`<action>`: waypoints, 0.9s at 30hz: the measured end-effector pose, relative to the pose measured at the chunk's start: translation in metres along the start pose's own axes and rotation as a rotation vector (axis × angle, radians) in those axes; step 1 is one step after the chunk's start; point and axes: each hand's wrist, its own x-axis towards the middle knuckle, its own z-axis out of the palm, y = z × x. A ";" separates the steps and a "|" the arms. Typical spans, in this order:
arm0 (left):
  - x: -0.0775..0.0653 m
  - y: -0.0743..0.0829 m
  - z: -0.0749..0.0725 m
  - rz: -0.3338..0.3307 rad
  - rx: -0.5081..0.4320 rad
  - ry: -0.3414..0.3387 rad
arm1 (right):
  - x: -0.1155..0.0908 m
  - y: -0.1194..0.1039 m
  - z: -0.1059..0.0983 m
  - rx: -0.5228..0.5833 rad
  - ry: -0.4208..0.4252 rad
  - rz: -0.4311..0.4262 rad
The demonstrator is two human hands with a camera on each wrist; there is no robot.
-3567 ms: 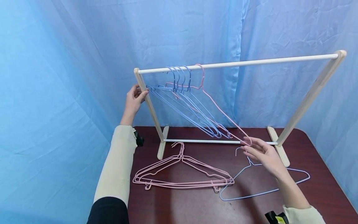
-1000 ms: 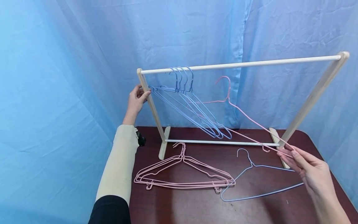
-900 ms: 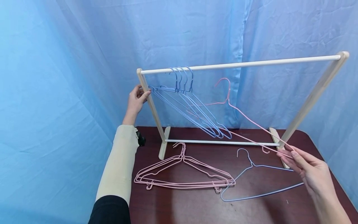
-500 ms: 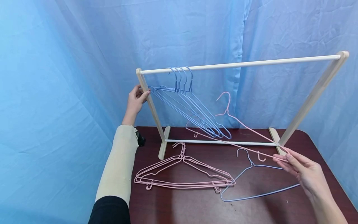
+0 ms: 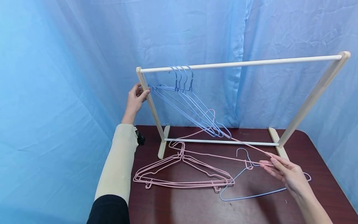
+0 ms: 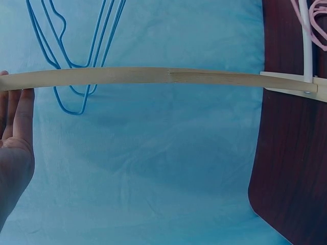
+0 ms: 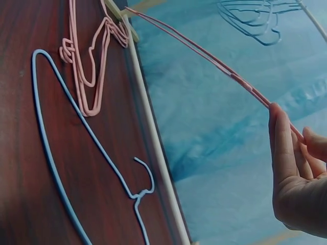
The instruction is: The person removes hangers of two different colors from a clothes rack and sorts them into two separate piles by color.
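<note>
My left hand (image 5: 135,100) grips the left wooden post (image 5: 152,109) of a clothes rack near its top, thumb in front and fingers partly hidden behind. The right hand (image 5: 292,179) pinches one end of a pink wire hanger (image 5: 251,145); fingers cover that end. This hanger is tilted, its hook pointing up behind several blue hangers (image 5: 191,82) that hang from the white top bar (image 5: 251,63). Its far end reaches over a group of pink hangers (image 5: 179,187) lying on the table. In the right wrist view the held pink hanger (image 7: 240,81) appears nearly edge-on.
One blue hanger (image 5: 251,196) lies flat on the dark red table (image 5: 195,208), partly behind the right hand, its left corner at the pink group. The lower white bar (image 5: 204,141) runs behind it, and the right post (image 5: 310,99) leans back. A blue curtain (image 5: 279,28) surrounds the table.
Earlier the pink hanger's hook was at the top bar; it came off to the right, then went down and leftward with the right hand. The left hand keeps its hold on the post.
</note>
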 end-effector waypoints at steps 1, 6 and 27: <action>0.001 -0.001 0.000 -0.001 -0.003 0.002 | 0.000 0.002 0.000 -0.003 -0.005 0.008; 0.001 -0.001 0.001 -0.011 -0.005 0.016 | 0.000 0.011 -0.001 -0.018 -0.001 0.063; -0.002 0.004 0.000 0.000 -0.005 -0.002 | 0.005 0.061 0.013 0.005 0.001 0.278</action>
